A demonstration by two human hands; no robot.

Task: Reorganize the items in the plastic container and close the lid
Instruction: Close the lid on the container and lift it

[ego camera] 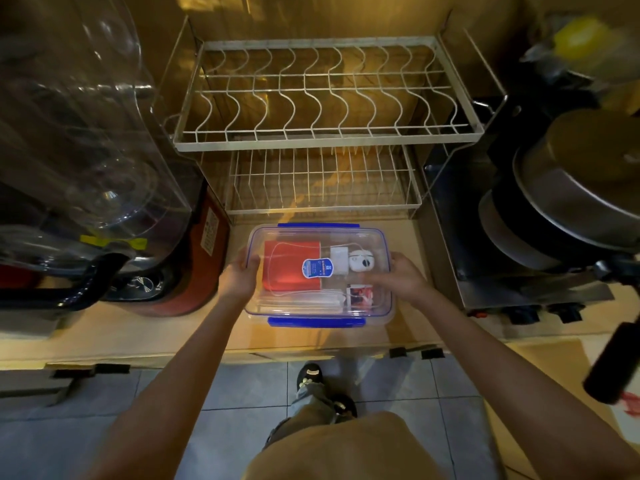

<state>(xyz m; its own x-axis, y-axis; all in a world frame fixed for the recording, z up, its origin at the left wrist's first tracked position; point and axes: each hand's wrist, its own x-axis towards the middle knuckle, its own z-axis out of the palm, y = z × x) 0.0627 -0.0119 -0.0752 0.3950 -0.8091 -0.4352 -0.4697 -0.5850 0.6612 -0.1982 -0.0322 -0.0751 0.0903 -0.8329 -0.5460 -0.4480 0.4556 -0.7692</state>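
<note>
My left hand (241, 277) is wrapped on the left short end of the clear rectangular plastic container (320, 273), and my right hand (398, 277) lies over its right short end, fingers spread across the lid; both grip it, one at each end. The container sits straight ahead of me on the tan worktop (398, 336), long axis running left to right, so neither hand is nearer. Its transparent lid (349, 237) seems to be on, with blue snap clips: one on the near long edge (316, 321), one on the far edge (318, 225). I judge the clips are next. Through the smooth glossy plastic I see a flat red packet (287, 263), a small white round device (361, 260), and thin white cable. Beyond the container stands a white wire dish rack (325, 136).
</note>
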